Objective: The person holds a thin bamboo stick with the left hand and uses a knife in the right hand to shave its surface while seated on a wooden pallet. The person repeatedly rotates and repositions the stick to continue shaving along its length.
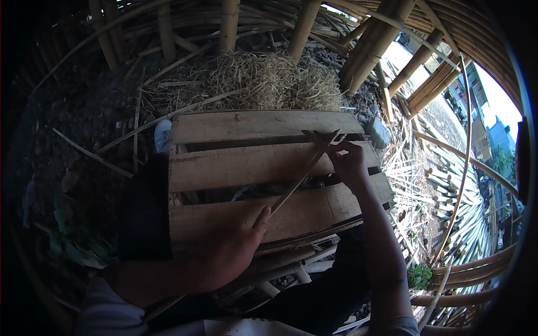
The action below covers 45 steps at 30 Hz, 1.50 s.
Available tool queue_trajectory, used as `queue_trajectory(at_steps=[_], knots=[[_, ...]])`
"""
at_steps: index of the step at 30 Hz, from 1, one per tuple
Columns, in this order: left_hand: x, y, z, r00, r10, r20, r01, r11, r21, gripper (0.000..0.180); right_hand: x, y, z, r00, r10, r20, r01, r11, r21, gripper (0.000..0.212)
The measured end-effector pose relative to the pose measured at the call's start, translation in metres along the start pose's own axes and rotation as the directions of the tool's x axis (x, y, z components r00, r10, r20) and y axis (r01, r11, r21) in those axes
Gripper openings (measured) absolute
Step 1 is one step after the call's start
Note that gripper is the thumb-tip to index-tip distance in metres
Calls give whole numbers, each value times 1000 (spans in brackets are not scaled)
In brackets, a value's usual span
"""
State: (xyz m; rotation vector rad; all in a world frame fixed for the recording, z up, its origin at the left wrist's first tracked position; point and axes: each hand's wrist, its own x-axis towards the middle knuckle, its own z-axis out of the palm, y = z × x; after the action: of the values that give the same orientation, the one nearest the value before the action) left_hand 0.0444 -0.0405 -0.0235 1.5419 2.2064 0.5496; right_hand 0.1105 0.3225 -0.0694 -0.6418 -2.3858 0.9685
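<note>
My left hand [238, 255] is closed around the near end of a thin bamboo strip [297, 183], its thumb lying along the strip. The strip slants up and away to the right over a slatted wooden bench top [246, 168]. At its far end, my right hand [347, 159] has its fingers curled in a grip. A dark, pointed knife blade [311, 136] juts out leftward from that hand and crosses the strip. The knife's handle is hidden inside the fingers. Both hands are above the slats, my left over the near one and my right by the right end.
Beyond the bench lies a heap of pale shavings [274, 81]. Thick bamboo posts [372, 47] stand behind it. To the right, many cut bamboo poles [465, 196] are stacked, near a grey stone block [379, 133]. Loose strips [95, 154] litter the dark ground at left.
</note>
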Motion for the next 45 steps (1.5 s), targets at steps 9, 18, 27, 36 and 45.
queue_trajectory(at_steps=[9, 18, 27, 36, 45], knots=[[3, -1, -3, 1000, -21, -8, 20, 990, -141, 50, -14, -21, 6, 993, -80, 81, 84, 995, -47, 21], [4, -5, 1, 998, 10, -68, -17, 994, -109, 47, 6, 17, 3, 995, -33, -91, 14, 980, -199, 26], [5, -7, -7, 999, -43, -28, 34, 957, -288, 45, 14, -7, -9, 979, 193, -64, -204, 924, -324, 53], [1, -6, -13, 996, -74, 46, 84, 957, -276, 44, 20, -4, -9, 985, 170, -23, -167, 920, -355, 55], [-2, -9, -12, 993, -102, 57, 112, 964, -240, 45, 18, -9, -3, 963, 266, 48, -239, 921, -307, 57]])
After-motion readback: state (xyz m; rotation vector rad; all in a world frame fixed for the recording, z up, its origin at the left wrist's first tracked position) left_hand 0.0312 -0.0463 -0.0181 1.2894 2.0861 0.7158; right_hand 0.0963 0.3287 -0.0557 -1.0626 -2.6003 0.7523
